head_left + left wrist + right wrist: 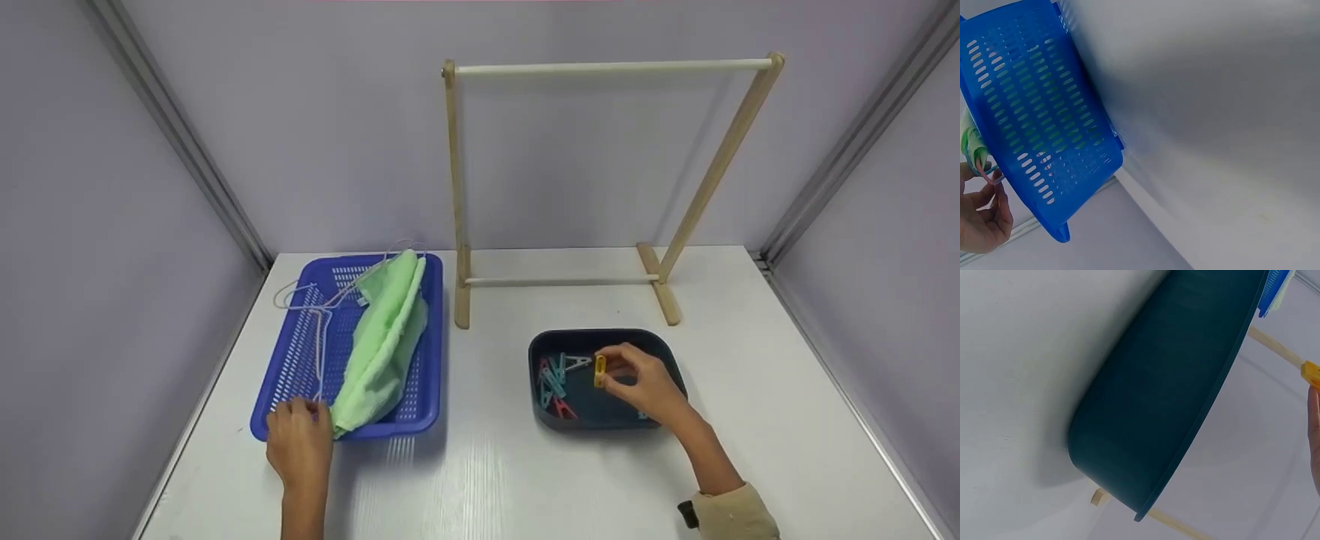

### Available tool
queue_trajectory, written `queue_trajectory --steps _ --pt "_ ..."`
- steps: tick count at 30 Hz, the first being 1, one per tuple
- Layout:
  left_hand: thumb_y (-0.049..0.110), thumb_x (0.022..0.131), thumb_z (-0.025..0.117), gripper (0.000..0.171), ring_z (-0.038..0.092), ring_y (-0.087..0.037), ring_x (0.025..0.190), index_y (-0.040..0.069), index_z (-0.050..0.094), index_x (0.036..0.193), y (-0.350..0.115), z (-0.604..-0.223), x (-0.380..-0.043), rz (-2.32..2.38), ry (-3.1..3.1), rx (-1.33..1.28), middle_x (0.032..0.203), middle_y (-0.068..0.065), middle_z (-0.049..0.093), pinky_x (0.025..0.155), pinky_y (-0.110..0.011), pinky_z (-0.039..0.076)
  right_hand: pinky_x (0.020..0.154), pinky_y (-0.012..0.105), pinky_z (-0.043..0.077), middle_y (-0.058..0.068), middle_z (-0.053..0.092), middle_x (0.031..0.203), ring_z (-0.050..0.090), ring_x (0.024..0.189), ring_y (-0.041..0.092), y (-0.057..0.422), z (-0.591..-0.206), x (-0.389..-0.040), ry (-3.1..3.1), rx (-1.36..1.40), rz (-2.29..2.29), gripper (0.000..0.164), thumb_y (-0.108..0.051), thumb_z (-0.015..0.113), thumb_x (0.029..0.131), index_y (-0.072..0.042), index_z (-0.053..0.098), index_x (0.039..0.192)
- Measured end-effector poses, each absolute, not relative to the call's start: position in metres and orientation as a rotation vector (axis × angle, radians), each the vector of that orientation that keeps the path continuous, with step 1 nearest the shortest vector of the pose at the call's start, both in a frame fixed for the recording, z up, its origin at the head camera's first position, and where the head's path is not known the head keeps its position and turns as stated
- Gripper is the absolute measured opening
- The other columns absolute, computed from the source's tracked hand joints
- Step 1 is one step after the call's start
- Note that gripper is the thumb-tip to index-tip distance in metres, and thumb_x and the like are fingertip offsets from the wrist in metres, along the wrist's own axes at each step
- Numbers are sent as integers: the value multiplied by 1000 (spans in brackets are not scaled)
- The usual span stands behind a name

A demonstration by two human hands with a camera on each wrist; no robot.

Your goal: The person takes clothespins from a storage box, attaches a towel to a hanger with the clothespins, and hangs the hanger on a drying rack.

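Observation:
My right hand (pixel 646 384) pinches a yellow clothespin (pixel 600 371) between thumb and fingers, above the dark teal bin (pixel 609 426). Several teal, red and white clothespins (pixel 553 381) lie in that bin's left part. At the near left corner of the blue basket (pixel 420 429), my left hand (pixel 300 442) pinches the end of a thin clothes hanger (pixel 995 175) beside a light green towel (pixel 382 345). The towel lies folded lengthwise along the basket's right side. Pale wire hangers (pixel 319 306) stick out over the basket's left and far rims.
Behind the bin stands a wooden rack (pixel 454 165) with a white top bar (pixel 615 67) and a thin lower bar (pixel 562 281). Pale walls (pixel 315 112) enclose the white table (pixel 487 480) at the back and both sides.

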State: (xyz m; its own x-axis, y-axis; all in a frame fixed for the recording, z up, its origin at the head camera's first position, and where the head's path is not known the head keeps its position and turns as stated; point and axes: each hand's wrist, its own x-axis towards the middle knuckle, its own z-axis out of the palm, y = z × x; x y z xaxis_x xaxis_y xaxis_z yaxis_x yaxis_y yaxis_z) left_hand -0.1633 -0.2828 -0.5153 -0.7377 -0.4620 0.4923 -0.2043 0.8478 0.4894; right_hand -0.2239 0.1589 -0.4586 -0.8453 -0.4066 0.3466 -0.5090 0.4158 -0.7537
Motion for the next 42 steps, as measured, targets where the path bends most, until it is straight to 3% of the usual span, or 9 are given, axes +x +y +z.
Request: queue_trajectory --steps 10,18,22,27,29,34,42 --pt "7 83 62 20 50 -43 73 -14 60 83 -280 -521 -165 -499 -2447 469 77 -27 54 63 -50 40 72 27 51 10 58 98 61 84 24 170 -489 -237 -2533 807 1415 32 4 69 79 -1 57 108" --pt "5 89 57 15 47 -41 75 -10 57 85 -275 -523 -167 -523 -2373 472 78 -23 53 61 -50 38 75 27 50 2 57 99 60 87 18 174 -493 -239 -2524 843 1414 31 -6 69 82 -6 57 111" --pt "4 92 53 14 45 -38 77 -10 55 89 -270 -520 -168 -681 -2298 427 81 -23 52 66 -48 36 74 27 50 3 57 99 60 87 18 174 -492 -238 -2533 835 1411 31 -6 70 82 -6 57 110" --pt "3 96 45 16 49 -39 88 -10 53 98 -259 -511 -168 -958 -2226 358 92 -24 54 76 -49 37 72 39 51 15 57 98 60 85 27 165 -469 -226 -2545 845 1398 30 5 67 80 3 56 108" --pt "1 96 44 16 50 -38 88 -9 55 100 -253 -509 -167 -1006 -2223 325 89 -21 55 76 -49 38 72 43 51 19 57 96 60 84 30 161 -460 -220 -2546 853 1388 30 8 66 79 6 56 107" --pt "-4 93 45 15 47 -31 77 -5 59 100 -240 -503 -165 -1027 -2306 302 75 -11 52 70 -45 36 73 40 51 18 58 96 60 84 28 161 -460 -219 -2564 815 1390 29 7 67 79 4 56 107" --pt "6 97 42 16 49 -39 96 1 56 102 -230 -503 -158 -1154 -2361 496 101 -22 59 75 -53 36 74 38 51 17 58 96 61 85 26 162 -462 -218 -2587 808 1386 28 4 67 81 3 56 107"
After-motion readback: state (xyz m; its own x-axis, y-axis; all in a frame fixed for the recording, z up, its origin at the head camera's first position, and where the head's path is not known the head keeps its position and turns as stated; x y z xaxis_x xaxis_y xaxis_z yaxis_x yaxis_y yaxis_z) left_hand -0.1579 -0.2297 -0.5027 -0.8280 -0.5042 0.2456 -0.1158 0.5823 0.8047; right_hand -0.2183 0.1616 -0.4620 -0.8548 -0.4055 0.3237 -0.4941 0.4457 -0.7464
